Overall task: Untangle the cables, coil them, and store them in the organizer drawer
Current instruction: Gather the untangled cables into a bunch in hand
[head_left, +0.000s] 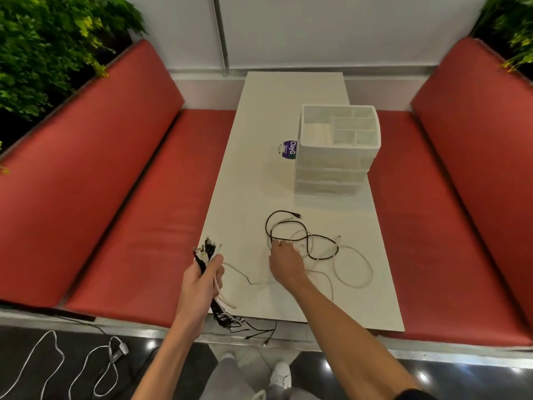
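My left hand (pixel 205 277) grips a bundle of black and white cables (pixel 208 251) near the table's left edge; their plugs stick up above my fist and their tails hang off the front edge. A black cable (pixel 291 223) and white cables (pixel 353 265) lie tangled in loose loops on the white table (pixel 253 168). My right hand (pixel 284 259) rests on this tangle, its fingertips pinching a cable at the left side of the loops. The white organizer (pixel 336 157) with stacked drawers stands farther back on the right, its drawers closed.
A purple round label (pixel 288 151) lies left of the organizer. Red bench seats (pixel 138 197) flank the table on both sides. White cables (pixel 86 368) lie on the dark floor at the lower left. My shoes (pixel 281 373) show below the table.
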Motion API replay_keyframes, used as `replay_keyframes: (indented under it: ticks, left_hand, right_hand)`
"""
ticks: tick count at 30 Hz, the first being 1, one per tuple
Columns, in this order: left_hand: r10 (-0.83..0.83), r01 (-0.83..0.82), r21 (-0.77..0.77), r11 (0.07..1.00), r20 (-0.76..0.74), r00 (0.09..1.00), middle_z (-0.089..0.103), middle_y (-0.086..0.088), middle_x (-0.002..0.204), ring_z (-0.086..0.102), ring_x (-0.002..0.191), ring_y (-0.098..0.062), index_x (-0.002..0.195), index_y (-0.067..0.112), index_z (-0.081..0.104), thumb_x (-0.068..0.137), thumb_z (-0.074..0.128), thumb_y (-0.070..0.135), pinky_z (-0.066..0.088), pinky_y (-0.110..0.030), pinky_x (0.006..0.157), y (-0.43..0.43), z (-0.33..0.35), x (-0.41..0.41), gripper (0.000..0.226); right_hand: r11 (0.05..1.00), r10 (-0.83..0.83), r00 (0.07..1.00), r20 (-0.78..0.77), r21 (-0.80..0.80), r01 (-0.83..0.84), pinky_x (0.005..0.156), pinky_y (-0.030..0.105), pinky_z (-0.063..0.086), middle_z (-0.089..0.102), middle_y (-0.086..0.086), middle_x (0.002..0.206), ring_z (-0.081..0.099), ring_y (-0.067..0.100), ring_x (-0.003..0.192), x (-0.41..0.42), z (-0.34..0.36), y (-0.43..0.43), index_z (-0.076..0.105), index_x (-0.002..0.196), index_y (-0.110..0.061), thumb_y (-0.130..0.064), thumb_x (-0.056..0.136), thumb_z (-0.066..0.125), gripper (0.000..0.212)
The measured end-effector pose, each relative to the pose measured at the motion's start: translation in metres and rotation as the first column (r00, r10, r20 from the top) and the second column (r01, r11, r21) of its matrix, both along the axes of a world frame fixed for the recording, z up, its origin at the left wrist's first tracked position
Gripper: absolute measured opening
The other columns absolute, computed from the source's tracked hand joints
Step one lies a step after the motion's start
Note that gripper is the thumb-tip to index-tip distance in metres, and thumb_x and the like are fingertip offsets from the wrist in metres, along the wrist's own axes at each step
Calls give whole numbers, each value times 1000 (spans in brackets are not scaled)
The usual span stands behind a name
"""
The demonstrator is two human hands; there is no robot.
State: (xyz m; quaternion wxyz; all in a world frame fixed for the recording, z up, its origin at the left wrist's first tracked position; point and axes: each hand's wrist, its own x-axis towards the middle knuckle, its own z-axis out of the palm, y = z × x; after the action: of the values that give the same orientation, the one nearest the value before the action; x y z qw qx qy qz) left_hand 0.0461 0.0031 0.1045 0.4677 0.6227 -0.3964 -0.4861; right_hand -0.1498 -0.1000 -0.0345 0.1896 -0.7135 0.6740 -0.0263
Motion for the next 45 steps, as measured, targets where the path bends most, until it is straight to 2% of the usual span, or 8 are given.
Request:
replay_keyframes:
  ticks: [5,10,18,22,30,35,39,45]
  left_hand:
    - [-53,53,-3,999,-19,998,17,-13,75,14,65,-28,74,8,33,102,64,41,15,-42,56,5,2,5,53]
    - [-106,107,17,994,-69,992,15,-15,71,12,63,-28,70,6,26,109,58,32,13,-42,57,2,5,-4,57]
    - [-18,88,119,989,-494,869,16,-2,76,10,62,-16,77,21,35,108,47,22,15,-33,54,-6,15,-25,33]
    - [21,92,165,982,-579,815,21,0,79,14,63,-16,84,19,40,109,40,19,19,-32,55,-12,16,-37,26]
    - [33,117,184,976,-656,754,29,1,76,16,67,-18,91,17,50,108,48,32,23,-34,61,-13,16,-57,23]
    - [4,140,148,979,-704,710,36,1,75,22,66,-17,94,17,59,106,54,44,26,-35,64,-11,24,-63,30]
    - [-41,159,93,983,-733,679,35,-1,78,29,67,-17,103,12,55,105,53,41,29,-36,67,-15,25,-58,28]
    - [-81,171,72,983,-664,744,42,-2,82,34,71,-16,94,15,50,108,50,31,28,-37,68,-21,19,-51,21]
  right_hand:
    - [998,-8,981,-192,-63,-5,69,43,58,70,16,82,70,32,75,0,-19,23,68,96,-3,1,60,93,44]
    - [993,-116,986,122,-7,118,89,44,50,70,16,108,67,37,105,-17,3,17,66,105,-5,-22,104,56,20]
    - [899,-403,281,871,320,299,69,38,40,57,-6,68,50,15,62,-54,117,14,66,85,-16,-24,99,55,20]
    - [964,-225,350,909,154,218,63,22,34,50,-9,71,42,12,69,-57,163,33,79,116,-29,-31,113,55,24]
    - [991,25,542,840,-93,97,73,44,55,80,-19,113,58,29,68,-37,200,98,55,130,-32,-32,116,49,15]
    - [981,165,593,788,-193,-16,87,22,53,81,-17,107,76,6,97,-28,182,118,73,125,-26,-22,114,55,21]
    - [986,122,659,742,-167,5,88,35,58,74,-22,103,74,9,99,-31,154,129,73,117,-30,-16,113,55,23]
    - [999,11,730,683,-45,28,70,19,47,70,-15,91,65,12,80,-37,135,141,68,115,-39,-26,112,53,20]
